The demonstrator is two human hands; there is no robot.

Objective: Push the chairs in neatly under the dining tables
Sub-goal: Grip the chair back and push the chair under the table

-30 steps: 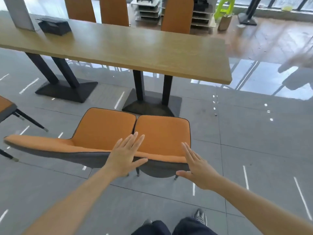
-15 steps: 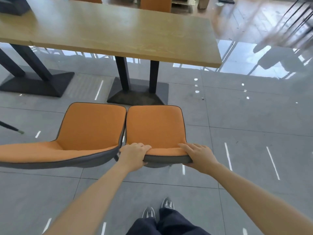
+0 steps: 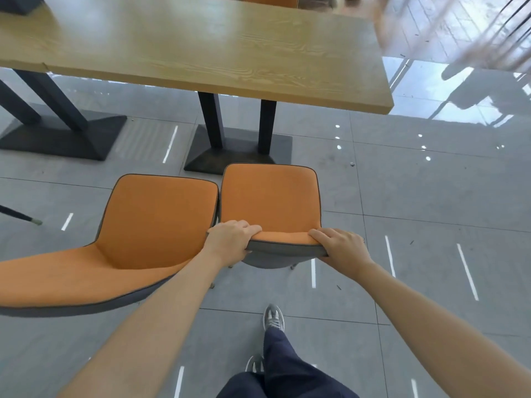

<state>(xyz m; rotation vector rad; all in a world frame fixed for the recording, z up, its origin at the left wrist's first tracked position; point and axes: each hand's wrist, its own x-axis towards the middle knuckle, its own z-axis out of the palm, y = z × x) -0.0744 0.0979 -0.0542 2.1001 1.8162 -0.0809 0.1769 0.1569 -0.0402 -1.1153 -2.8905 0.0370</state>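
Gripping the chair (image 3: 271, 196) backrest with both hands, left (image 3: 230, 239) and right (image 3: 342, 247), I face the table (image 3: 218, 53) edge straight ahead.

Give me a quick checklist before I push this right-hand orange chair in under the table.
1. Left hand gripping the top of the backrest of the right chair: ok.
2. Right hand gripping the other end of the backrest: ok.
3. Chair lined up with the table: ok, roughly; its seat faces the table edge above the black pedestal base.
4. Floor clear between seat and table: not ok; the pedestal base sits right at the seat's front edge.
5. Clearance from the left chair: not ok; the two seats look to be touching or nearly so.
6. Chair legs free to slide: cannot tell; mostly hidden under the seat.
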